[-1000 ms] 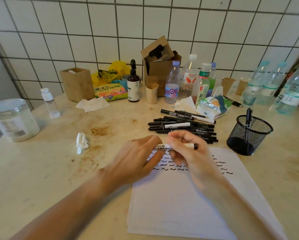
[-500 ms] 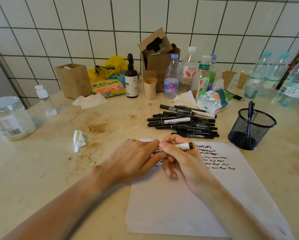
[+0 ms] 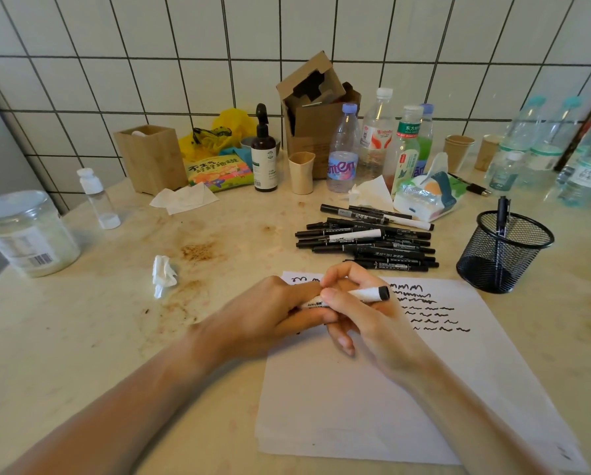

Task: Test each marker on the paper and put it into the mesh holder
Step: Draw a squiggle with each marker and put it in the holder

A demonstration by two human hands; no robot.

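Marker point(image 3: 366, 293) still held by both hands, lower over paper point(image 3: 372, 399)

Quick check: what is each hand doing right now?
Left hand: grips one end of the white marker.
Right hand: grips the same marker near its black cap.

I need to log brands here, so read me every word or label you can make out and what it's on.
"amen": clear bottle
"Wahaha": taller bottle
"东方树叶": green-capped bottle
"不生气 好好沟通": colourful book
Barcode, unreadable: jar
Too small or blurred: pump bottle, marker pile, held marker
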